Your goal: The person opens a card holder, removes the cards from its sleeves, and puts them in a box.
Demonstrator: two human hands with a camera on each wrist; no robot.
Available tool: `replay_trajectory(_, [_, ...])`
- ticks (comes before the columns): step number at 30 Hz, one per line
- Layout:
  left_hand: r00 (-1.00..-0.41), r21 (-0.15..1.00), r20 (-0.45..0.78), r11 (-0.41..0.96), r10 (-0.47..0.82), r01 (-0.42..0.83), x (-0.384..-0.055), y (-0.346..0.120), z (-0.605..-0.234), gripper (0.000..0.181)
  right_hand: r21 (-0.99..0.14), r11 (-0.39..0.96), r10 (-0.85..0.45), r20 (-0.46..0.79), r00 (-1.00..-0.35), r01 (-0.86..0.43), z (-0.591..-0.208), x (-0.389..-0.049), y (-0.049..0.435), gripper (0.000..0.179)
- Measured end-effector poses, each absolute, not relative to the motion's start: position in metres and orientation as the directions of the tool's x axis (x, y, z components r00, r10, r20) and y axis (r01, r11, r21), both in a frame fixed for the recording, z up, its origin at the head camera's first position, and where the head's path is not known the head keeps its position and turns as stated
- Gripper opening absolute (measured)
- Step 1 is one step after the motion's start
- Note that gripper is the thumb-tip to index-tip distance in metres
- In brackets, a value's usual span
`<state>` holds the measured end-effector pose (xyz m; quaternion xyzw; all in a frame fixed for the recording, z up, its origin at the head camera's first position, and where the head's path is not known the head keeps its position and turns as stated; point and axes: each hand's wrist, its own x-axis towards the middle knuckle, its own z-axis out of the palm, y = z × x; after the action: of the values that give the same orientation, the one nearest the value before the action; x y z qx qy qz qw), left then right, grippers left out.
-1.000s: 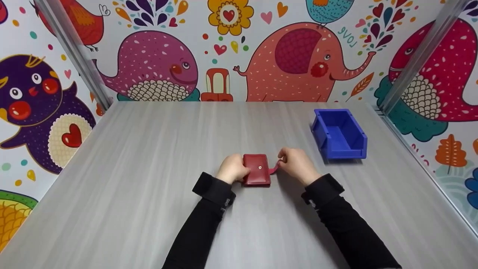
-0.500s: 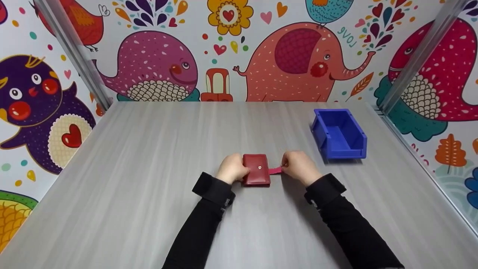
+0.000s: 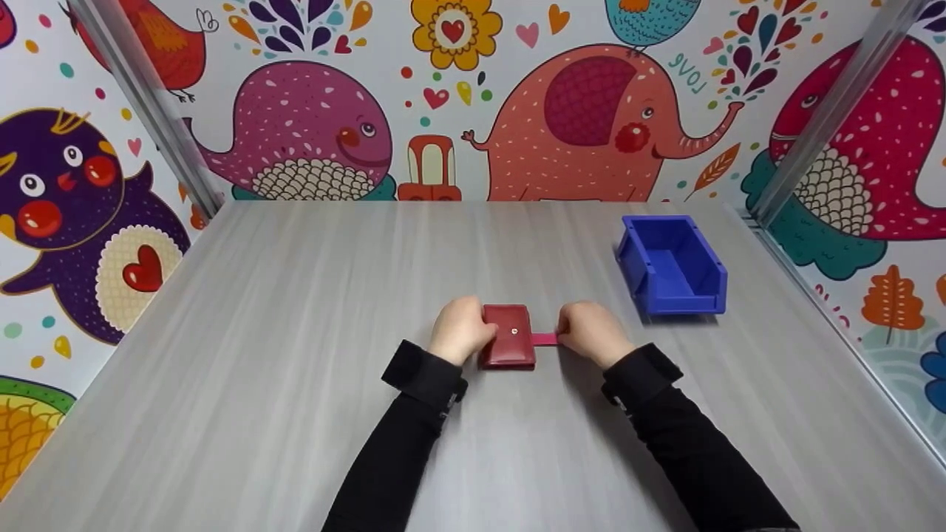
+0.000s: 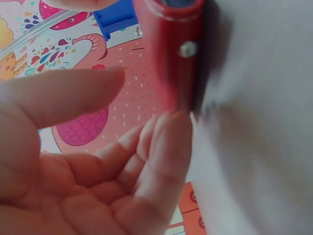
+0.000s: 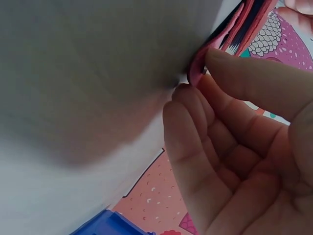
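A small red wallet (image 3: 508, 349) lies flat on the table, with a metal snap stud (image 3: 515, 332) on its top face. My left hand (image 3: 460, 329) is at its left side. In the left wrist view one fingertip meets the wallet's edge (image 4: 168, 68), while the thumb stands apart from it with the other fingers loosely bent. To the right, my right hand (image 3: 593, 330) pinches the end of the wallet's pinkish-red strap (image 3: 545, 339), drawn out sideways. The right wrist view has the thumb over the strap (image 5: 196, 68) and bent fingers under it.
A blue plastic bin (image 3: 684, 304) stands at the back right of the grey table (image 3: 295, 295). Walls printed with cartoon animals rise behind and at both sides, with metal posts (image 3: 835, 118) in the corners.
The right hand has moved slightly right and toward me, and the strap has gone from bent up to straight and low. The left hand has shifted slightly away from me along the wallet's edge.
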<state>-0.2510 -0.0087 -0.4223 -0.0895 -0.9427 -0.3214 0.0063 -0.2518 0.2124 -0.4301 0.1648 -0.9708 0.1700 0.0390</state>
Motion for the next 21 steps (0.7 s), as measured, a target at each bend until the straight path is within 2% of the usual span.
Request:
replay_trajectory(8, [-0.958,0.512,0.19,0.811,0.214,0.282,-0.242,0.006,-0.418,0.013,-0.311,0.891,-0.308,0.12,-0.944,-0.33,-0.43,-0.253,0.212,0.011])
replay_trajectory(14, [-0.916,0.371,0.278,0.848,0.289,0.38,-0.232,0.025,-0.418,0.015,-0.305,0.89,-0.315,0.128,-0.94,-0.34,-0.431,-0.252,0.213,0.012])
replay_trajectory(21, [-0.904,0.248,0.317,0.894,0.288,0.372,-0.222,0.042,-0.426,0.022,-0.301,0.895,-0.306,0.126,-0.944,-0.33,-0.432,-0.251,0.212,0.014])
